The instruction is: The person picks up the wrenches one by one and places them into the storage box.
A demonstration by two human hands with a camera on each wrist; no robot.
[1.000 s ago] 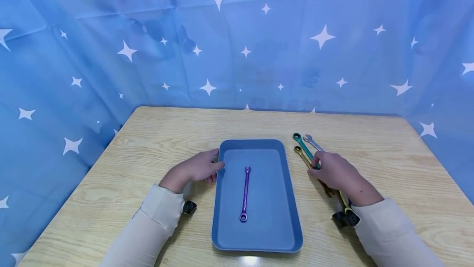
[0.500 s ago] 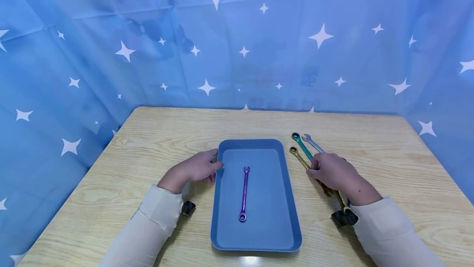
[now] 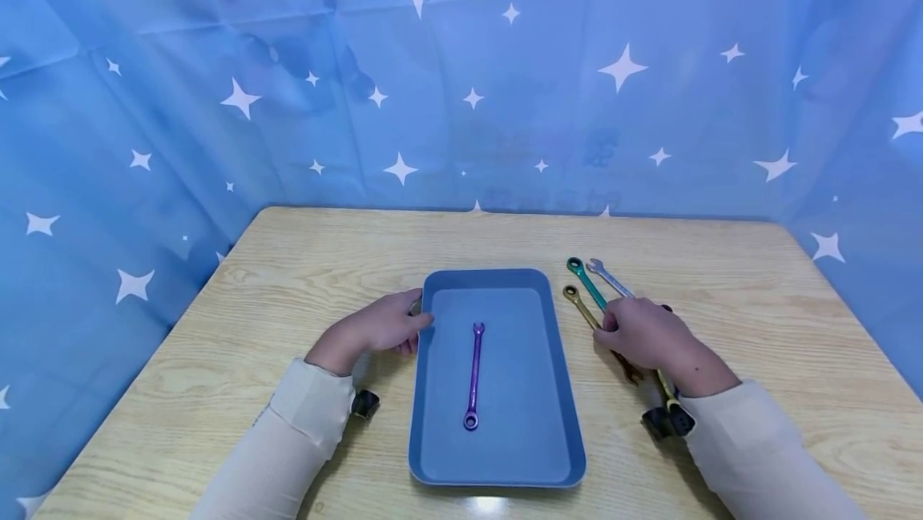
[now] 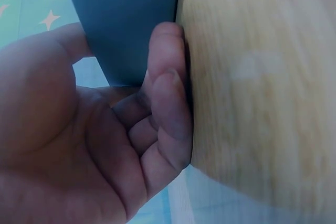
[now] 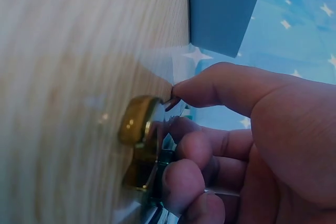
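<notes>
My left hand (image 3: 385, 325) grips the left rim of a blue tray (image 3: 497, 478), thumb over the edge and fingers against the outer wall (image 4: 126, 19). Inside the tray lies a purple combination wrench (image 3: 474, 376). To the right of it, my right hand (image 3: 644, 333) pinches a gold wrench (image 3: 582, 308) between thumb and fingers, low over the table. Its far end (image 5: 137, 124) shows close up in the right wrist view. A green wrench (image 3: 593, 288) and a silver wrench (image 3: 611, 278) run beneath the right hand, which hides their middles.
Under the right wrist, the yellowish end of a wrench (image 3: 667, 393) shows beside a black wrist camera (image 3: 669, 424). The wooden table (image 3: 346, 255) ends at a blue curtain (image 3: 461, 135) with white stars.
The gold wrench's ring end has shifted slightly left, away from the green wrench. My left hand, the tray and the purple wrench keep their places; the whole view has drifted a little.
</notes>
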